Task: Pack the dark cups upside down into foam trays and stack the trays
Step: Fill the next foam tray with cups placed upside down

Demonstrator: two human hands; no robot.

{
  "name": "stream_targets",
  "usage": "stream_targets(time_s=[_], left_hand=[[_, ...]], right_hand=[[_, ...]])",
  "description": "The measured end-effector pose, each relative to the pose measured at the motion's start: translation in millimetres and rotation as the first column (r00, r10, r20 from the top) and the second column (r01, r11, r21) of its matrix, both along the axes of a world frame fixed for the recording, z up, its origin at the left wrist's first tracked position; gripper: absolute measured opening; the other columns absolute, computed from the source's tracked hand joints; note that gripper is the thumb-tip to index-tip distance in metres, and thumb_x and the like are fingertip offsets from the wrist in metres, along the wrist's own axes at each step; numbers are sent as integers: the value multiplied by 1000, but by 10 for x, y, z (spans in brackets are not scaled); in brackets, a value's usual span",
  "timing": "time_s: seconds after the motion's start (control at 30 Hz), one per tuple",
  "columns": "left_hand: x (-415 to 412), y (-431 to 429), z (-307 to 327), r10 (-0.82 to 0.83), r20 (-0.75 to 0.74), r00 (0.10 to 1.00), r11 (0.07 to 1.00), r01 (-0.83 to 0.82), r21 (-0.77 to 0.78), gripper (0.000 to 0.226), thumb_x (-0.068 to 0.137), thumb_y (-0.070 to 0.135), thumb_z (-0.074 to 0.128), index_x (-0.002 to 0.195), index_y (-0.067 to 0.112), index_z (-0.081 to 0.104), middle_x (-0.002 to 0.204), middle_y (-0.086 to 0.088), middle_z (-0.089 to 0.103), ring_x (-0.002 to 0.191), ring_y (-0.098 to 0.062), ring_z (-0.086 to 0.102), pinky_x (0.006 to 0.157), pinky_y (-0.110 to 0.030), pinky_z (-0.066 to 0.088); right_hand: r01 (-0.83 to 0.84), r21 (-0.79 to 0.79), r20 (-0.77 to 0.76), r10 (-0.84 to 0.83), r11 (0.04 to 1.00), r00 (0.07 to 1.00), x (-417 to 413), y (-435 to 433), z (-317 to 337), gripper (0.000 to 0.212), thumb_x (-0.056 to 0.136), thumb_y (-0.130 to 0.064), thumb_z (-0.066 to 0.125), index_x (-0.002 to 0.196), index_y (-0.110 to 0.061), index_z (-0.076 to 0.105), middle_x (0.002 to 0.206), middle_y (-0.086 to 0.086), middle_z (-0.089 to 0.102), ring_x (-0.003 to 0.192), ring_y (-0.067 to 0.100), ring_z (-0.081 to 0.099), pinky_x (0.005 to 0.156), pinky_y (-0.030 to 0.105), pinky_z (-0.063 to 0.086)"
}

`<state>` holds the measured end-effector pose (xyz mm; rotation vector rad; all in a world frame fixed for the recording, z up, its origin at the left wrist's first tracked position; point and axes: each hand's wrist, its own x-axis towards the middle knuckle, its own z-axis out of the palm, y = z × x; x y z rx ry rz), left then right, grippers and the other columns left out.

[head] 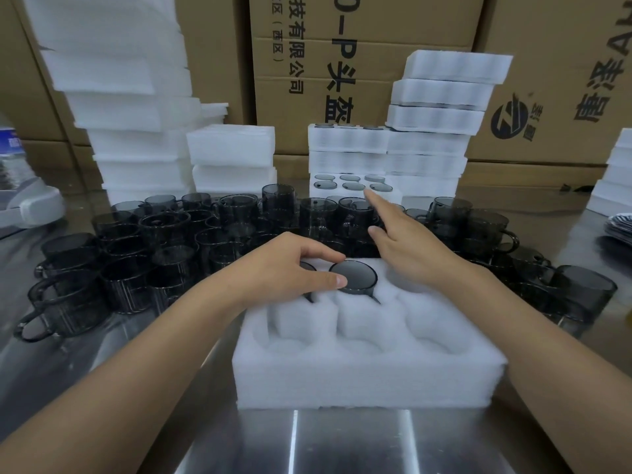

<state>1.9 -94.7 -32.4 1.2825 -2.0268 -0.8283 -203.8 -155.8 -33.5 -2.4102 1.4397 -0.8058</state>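
A white foam tray with two rows of three pockets sits on the steel table, directly in front of the person. In the middle pocket of the far row a dark cup stands upside down, its flat round base facing up and its handle tucked into the slot toward the near row. The left hand is curled over the far left corner of the tray, with the thumb tip and forefinger closed on the left edge of that cup's base. Under the same hand, in the far left pocket, the edge of a second cup shows, mostly hidden. The three near pockets and the far right pocket show only foam. The right hand is held above the far right corner of the tray and grips nothing, its forefinger stretched straight toward the back and its thumb spread apart from it; the other fingers are out of sight. Beyond the tray and to both sides of it lies a crowd of loose cups — some upright, some on their sides, many touching. Behind them stand stacks of packed trays, and on the lowest one six cup bases show in its top. A tall pile of foam pieces rises at the left, and cardboard boxes printed with black characters close off the back.
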Motion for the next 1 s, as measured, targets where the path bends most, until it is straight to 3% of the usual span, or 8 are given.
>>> stream_targets(time_s=[0.1, 0.2, 0.43, 0.6, 0.7, 0.77, 0.83, 1.0], left_hand=[[5, -14, -11, 3, -8, 1000, 1000, -3, 4, 23, 77, 38, 75, 97, 47, 67, 90, 15, 74, 72, -2, 68, 70, -12, 52], [10, -16, -10, -3, -6, 1000, 1000, 3, 16, 24, 77, 39, 75, 97, 48, 67, 88, 16, 73, 70, -2, 68, 71, -14, 53], [-1, 2, -4, 3, -13, 1000, 1000, -3, 20, 24, 78, 38, 75, 98, 48, 66, 88, 22, 72, 72, -1, 68, 69, -13, 52], [-23, 32, 2, 42, -40, 998, 999, -42, 0, 32, 76, 35, 77, 105, 43, 67, 93, 25, 70, 78, -4, 70, 68, -10, 50], [-39, 64, 14, 84, -56, 995, 988, -90, -125, 41, 73, 34, 79, 110, 45, 65, 110, 32, 62, 93, 14, 60, 73, 3, 40], [-63, 82, 41, 74, -174, 982, 978, -106, -179, 43, 76, 30, 77, 114, 42, 64, 115, 30, 61, 105, 21, 51, 84, 2, 37], [-92, 89, 62, 37, -399, 916, 987, -96, -129, 43, 80, 20, 75, 117, 37, 61, 116, 20, 65, 107, 11, 58, 92, -10, 45], [-133, 78, 92, 98, -724, 682, 995, -67, 71, 37, 87, 29, 67, 121, 31, 53, 110, 6, 68, 94, -16, 71, 73, -27, 58]], right_hand=[[24, -63, -64, -28, 998, 998, 18, -34, -42, 53, 99, -12, 43, 149, -20, 27, 149, 2, 30, 121, 17, 44, 93, 14, 24], [84, -143, -40, -90, 986, 995, 20, -18, -49, 51, 95, -10, 52, 144, -16, 39, 132, 8, 42, 90, 13, 47, 86, 17, 31], [145, -248, 63, -134, 958, 989, 11, 18, -38, 41, 90, -3, 59, 130, -8, 56, 117, 11, 52, 83, 18, 59, 93, 28, 43], [216, -417, 226, -130, 883, 965, -41, 87, -8, 19, 88, -8, 66, 107, -4, 69, 96, -3, 48, 67, 3, 48, 77, 17, 41], [235, -486, 292, -97, 842, 951, -83, 167, 19, 13, 87, -8, 67, 99, -3, 69, 94, -3, 49, 67, 2, 47, 74, 7, 38], [213, -528, 297, -57, 822, 953, -88, 223, 43, 11, 87, -6, 67, 97, -2, 68, 95, -1, 49, 70, 5, 46, 74, 6, 39], [161, -573, 287, 13, 803, 958, -66, 284, 79, 11, 86, -3, 67, 96, -1, 67, 95, 1, 50, 74, 5, 46, 73, 7, 41], [-45, -714, 100, 165, 699, 981, 24, 435, 143, 12, 85, -5, 64, 96, 0, 66, 93, 11, 54, 74, 17, 56, 67, 26, 50]])
